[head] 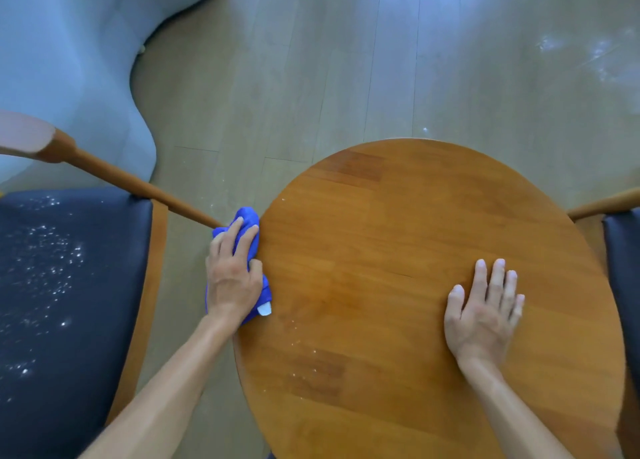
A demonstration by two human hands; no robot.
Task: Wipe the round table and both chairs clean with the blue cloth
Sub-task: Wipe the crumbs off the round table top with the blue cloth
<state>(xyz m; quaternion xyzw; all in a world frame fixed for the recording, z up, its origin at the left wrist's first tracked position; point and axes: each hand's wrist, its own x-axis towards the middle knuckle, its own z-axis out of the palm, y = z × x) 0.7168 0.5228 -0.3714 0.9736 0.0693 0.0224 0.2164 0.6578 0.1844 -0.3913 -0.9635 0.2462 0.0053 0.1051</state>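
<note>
Pale wood-plank floor [346,60] under everything, dusted with white specks at far right; a grey upholstered sofa [69,60] curves in at upper left.

Far left: wooden-framed chair with dark navy seat cushion [69,285], scattered with white crumbs, not yet wiped by our reading.

Next, our left hand [232,278], fingers curled around the bunched blue cloth [247,221] and gripping it at the left rim of the round honey-brown wooden table [398,216]. Cloth hangs partly off the edge, touching the chair's arm rail.

A few crumbs sit on the tabletop near our left forearm.

Our right hand [485,311] lies flat on the table, fingers straight and slightly spread, holding nothing.

Far right: second dark-cushioned chair [623,268], mostly out of frame.

Risk, as we judge it: sweeping at the rim pushes crumbs onto the floor or the left seat, adding work. Loose bunching may also skip the near-edge specks.
</note>
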